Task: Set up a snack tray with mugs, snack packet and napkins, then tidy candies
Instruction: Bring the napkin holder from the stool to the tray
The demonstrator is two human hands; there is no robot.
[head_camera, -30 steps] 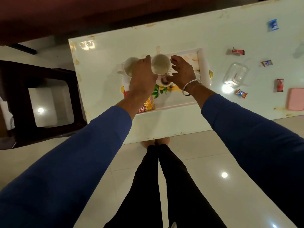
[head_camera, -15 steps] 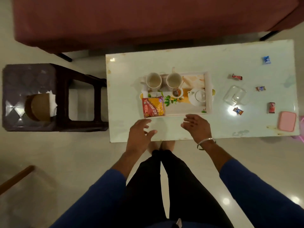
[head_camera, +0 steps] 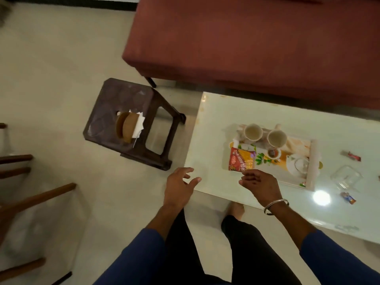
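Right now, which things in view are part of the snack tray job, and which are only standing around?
Part of the job:
tray
two mugs
snack packet
napkins
candies
clear container

Only standing around:
stool
sofa
wooden chair

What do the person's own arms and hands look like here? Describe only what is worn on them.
Both arms wear long blue sleeves pushed up to the forearms. The right hand has a thin silver bangle round the wrist. The left hand wears nothing: no ring, watch or glove shows on either hand.
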